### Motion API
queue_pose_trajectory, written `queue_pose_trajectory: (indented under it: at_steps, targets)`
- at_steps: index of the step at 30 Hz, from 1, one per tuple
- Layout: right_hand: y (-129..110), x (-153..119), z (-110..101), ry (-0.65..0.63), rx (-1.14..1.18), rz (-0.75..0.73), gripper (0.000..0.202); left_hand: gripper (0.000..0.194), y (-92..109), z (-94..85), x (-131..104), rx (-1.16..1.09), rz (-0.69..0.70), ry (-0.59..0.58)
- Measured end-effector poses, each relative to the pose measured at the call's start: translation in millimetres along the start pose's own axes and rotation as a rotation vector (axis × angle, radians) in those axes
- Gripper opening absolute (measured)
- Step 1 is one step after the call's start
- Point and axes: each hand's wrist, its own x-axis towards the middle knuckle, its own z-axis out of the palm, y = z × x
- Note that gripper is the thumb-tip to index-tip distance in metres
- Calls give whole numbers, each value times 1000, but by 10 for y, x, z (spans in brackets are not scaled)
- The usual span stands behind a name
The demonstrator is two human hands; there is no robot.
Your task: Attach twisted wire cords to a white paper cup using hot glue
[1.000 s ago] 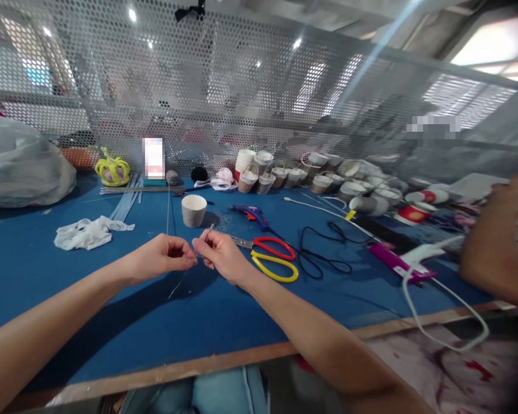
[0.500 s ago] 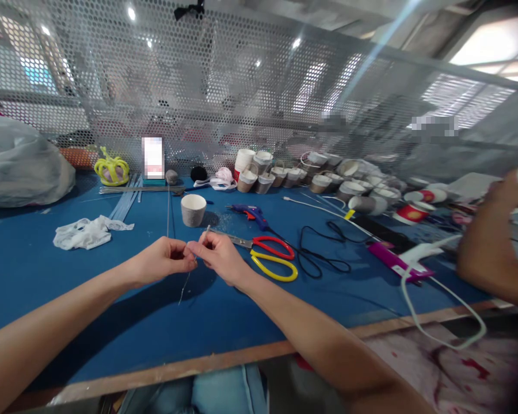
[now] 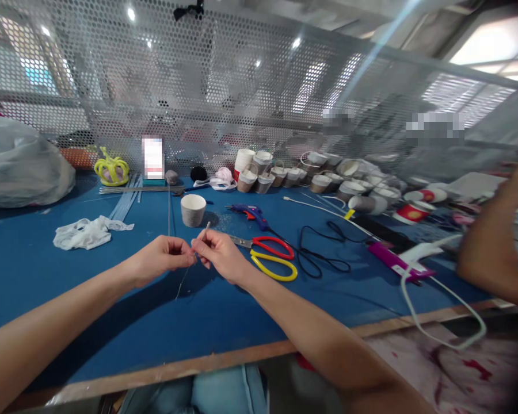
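At six o'clock from the pale cup [image 3: 193, 215], the left hand [image 3: 162, 260] and right hand [image 3: 222, 255], closed in pinches on a thin strand [image 3: 181, 284], hide its middle, its faint tail pointing toward seven.

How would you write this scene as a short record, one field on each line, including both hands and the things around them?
Left hand: pinches a thin strand, loose end hanging below
Right hand: pinched close beside it; a slim tip shows above the fingers
Behind hands: pale cup, upright
Beside right hand: scissors, red and yellow handles
Beyond scissors: blue glue gun
Picture left: crumpled white lace
Surface: blue tabletop
Right edge: another person's arm
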Motion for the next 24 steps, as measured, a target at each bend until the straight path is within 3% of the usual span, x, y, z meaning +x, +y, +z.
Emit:
queue_pose_trajectory:
  at_steps: [6, 13, 24]
  targets:
    - [-24, -11, -3, -24, -32, -4, 30, 18, 71, -77, -23, 92, -8, -87]
    - [4, -10, 0, -22, -71, 39, 33, 13, 38, -108, -15, 278, 83, -87]
    - [-32, -21, 19, -14, -43, 20, 32, 20, 87, -116, -37, -25, -121, -136]
